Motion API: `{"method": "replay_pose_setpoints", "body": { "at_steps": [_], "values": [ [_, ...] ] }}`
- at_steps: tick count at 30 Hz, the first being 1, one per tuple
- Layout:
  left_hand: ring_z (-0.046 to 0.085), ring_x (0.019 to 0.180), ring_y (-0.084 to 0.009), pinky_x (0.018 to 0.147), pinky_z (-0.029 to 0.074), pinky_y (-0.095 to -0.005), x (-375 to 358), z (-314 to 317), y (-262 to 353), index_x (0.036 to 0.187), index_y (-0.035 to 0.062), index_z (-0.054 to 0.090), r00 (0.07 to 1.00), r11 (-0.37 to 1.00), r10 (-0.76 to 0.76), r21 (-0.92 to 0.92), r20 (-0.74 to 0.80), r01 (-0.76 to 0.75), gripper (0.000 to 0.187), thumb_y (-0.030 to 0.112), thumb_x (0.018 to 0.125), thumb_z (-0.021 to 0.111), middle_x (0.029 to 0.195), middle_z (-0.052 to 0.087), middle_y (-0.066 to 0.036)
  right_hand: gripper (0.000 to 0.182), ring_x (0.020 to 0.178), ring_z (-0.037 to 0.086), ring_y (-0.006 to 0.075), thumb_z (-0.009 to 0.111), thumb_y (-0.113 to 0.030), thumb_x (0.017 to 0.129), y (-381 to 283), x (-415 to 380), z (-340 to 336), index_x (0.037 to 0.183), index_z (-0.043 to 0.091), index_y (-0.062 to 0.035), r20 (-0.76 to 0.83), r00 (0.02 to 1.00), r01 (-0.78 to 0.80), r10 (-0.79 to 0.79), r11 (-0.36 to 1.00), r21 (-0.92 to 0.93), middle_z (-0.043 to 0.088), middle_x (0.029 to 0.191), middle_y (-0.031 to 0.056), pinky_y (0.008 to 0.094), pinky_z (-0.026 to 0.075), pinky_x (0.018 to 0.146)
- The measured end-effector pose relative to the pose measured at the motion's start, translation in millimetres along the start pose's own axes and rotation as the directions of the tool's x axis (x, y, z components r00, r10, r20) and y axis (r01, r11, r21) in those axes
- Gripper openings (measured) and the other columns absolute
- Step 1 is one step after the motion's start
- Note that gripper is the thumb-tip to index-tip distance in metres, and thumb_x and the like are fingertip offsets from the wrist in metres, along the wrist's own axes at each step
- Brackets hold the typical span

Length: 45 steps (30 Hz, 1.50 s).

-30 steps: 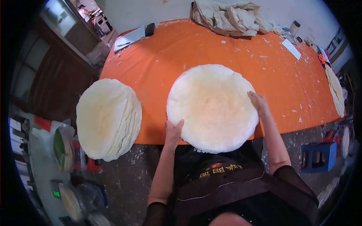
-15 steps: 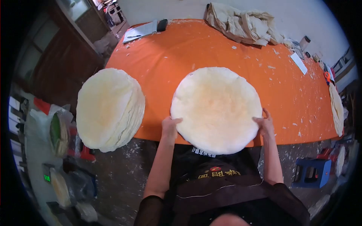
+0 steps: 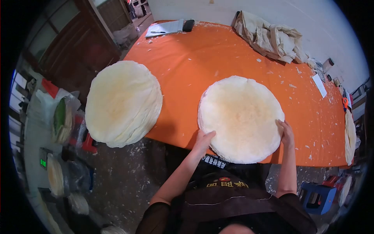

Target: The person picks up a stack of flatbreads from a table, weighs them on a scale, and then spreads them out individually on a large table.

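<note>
A large round pale disc (image 3: pixel 241 117), lightly browned in the middle, lies at the front of the orange table. It looks thick, perhaps several layers. My left hand (image 3: pixel 203 141) grips its lower left edge, thumb on top and fingers hidden beneath. At its right edge my right hand (image 3: pixel 286 132) holds on in the same way, thumb over the rim. Further left, a tall stack of similar discs (image 3: pixel 122 103) stands at the table's left edge, touched by neither hand.
On the orange table (image 3: pixel 183 78) are an open notebook (image 3: pixel 165 28), a black case (image 3: pixel 188 25), crumpled beige cloth (image 3: pixel 270 37), a white card (image 3: pixel 319 85) and scattered flakes. A blue stool (image 3: pixel 317 198) stands on the floor at the right.
The view has shifted, so the table and stack appear displaced. Both hands still hold the disc; my left hand now grips lower on its rim, and its thumb reaches further over the top.
</note>
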<state>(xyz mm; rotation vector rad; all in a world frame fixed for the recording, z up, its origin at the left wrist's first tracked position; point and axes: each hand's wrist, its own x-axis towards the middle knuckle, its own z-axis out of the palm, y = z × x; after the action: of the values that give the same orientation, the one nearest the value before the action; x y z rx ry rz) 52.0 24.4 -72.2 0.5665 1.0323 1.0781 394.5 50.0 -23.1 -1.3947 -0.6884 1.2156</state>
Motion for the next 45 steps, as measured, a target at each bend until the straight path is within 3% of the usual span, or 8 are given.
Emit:
{"method": "replay_pose_setpoints", "body": {
  "at_steps": [6, 12, 15, 23, 29, 31, 41, 45],
  "values": [
    [0.053, 0.095, -0.023, 0.081, 0.043, -0.0328, -7.5, 8.7, 1.5, 0.113, -0.0068, 0.042, 0.984, 0.981, 0.17, -0.092, -0.042, -0.174, 0.04, 0.0, 0.074, 0.05, 0.105, 0.053, -0.015, 0.025, 0.081, 0.058, 0.0185, 0.055, -0.004, 0.073, 27.1, -35.8, -8.0, 0.096, 0.053, 0.0054, -0.08, 0.99, 0.121, -0.112, 0.986, 0.117, 0.06, 0.091, 0.0121, 0.0263, 0.045, 0.074],
    [0.056, 0.091, -0.0241, 0.081, 0.044, -0.0345, -6.1, 1.5, 34.2, 0.108, -0.0071, 0.046, 0.942, 0.881, -0.292, -0.336, 0.166, 0.333, 0.036, 0.003, 0.074, 0.051, 0.103, 0.055, -0.016, 0.036, 0.086, 0.057, 0.0199, 0.058, -0.01, 0.073, 41.9, 14.7, -19.5, 0.103, 0.049, 0.0069, -0.129, 0.991, 0.038, -0.024, 0.993, 0.108, 0.058, 0.095, 0.0113, 0.028, 0.046, 0.075],
    [0.056, 0.091, -0.0233, 0.08, 0.045, -0.0346, 11.1, -8.2, 43.3, 0.107, -0.006, 0.047, 0.998, 0.948, -0.038, -0.313, 0.055, 0.054, 0.034, 0.001, 0.074, 0.051, 0.102, 0.055, -0.015, 0.043, 0.091, 0.055, 0.0227, 0.058, -0.012, 0.073, 15.9, -12.2, 8.0, 0.11, 0.044, 0.0055, 0.035, 0.987, -0.157, 0.16, 0.867, 0.474, 0.055, 0.101, 0.0126, 0.0309, 0.046, 0.078],
    [0.054, 0.094, -0.0228, 0.08, 0.044, -0.0341, -5.3, -17.8, 55.3, 0.108, -0.0058, 0.047, 0.91, 0.871, -0.105, -0.404, 0.401, 0.279, 0.036, -0.003, 0.072, 0.05, 0.104, 0.055, -0.014, 0.044, 0.102, 0.049, 0.0275, 0.052, -0.02, 0.076, 27.6, -12.2, -0.4, 0.114, 0.043, 0.0018, -0.002, 0.979, -0.199, 0.203, 0.961, 0.193, 0.05, 0.111, 0.0165, 0.039, 0.04, 0.087],
    [0.058, 0.075, -0.0166, 0.067, 0.047, -0.028, 28.0, -3.7, 29.8, 0.092, -0.0049, 0.051, 0.953, 0.954, 0.264, 0.188, -0.15, -0.235, 0.025, 0.006, 0.071, 0.061, 0.087, 0.059, -0.011, 0.039, 0.102, 0.048, 0.0277, 0.053, -0.02, 0.076, 36.2, -1.5, 7.2, 0.106, 0.048, 0.0043, -0.098, 0.995, -0.035, 0.028, 0.997, -0.07, 0.054, 0.104, 0.0151, 0.0393, 0.038, 0.09],
    [0.058, 0.076, -0.0175, 0.067, 0.047, -0.0285, 34.1, -7.7, 20.8, 0.09, -0.0036, 0.05, 0.963, 0.961, 0.258, -0.08, -0.084, -0.265, 0.025, 0.006, 0.069, 0.061, 0.086, 0.059, -0.011, 0.04, 0.1, 0.05, 0.0291, 0.05, -0.015, 0.078, 39.1, -14.7, -13.3, 0.113, 0.043, 0.0033, 0.085, 0.986, -0.16, 0.141, 0.94, 0.3, 0.051, 0.109, 0.0151, 0.042, 0.038, 0.09],
    [0.054, 0.084, -0.0326, 0.074, 0.043, -0.0376, -26.8, -31.1, 204.8, 0.099, -0.003, 0.044, 0.562, 0.434, 0.827, 0.652, -0.015, -0.622, 0.036, 0.005, 0.066, 0.056, 0.086, 0.055, -0.02, 0.059, 0.106, 0.046, 0.0251, 0.043, 0.011, 0.068, -14.3, -4.0, 170.1, 0.124, 0.033, -0.002, 0.275, 0.942, 0.159, -0.192, 0.977, 0.14, 0.046, 0.117, 0.0131, 0.034, 0.04, 0.087],
    [0.054, 0.09, -0.0192, 0.079, 0.045, -0.0305, -77.2, -120.9, 277.6, 0.11, -0.0032, 0.045, 0.498, 0.518, 0.855, 0.196, -0.146, -0.832, 0.039, 0.0, 0.072, 0.054, 0.101, 0.055, -0.011, 0.06, 0.108, 0.045, 0.0244, 0.045, 0.011, 0.067, -57.9, -2.7, 319.8, 0.124, 0.033, -0.002, 0.542, 0.806, 0.119, -0.237, 0.963, 0.244, 0.044, 0.12, 0.0128, 0.0337, 0.039, 0.089]
  ]
}}
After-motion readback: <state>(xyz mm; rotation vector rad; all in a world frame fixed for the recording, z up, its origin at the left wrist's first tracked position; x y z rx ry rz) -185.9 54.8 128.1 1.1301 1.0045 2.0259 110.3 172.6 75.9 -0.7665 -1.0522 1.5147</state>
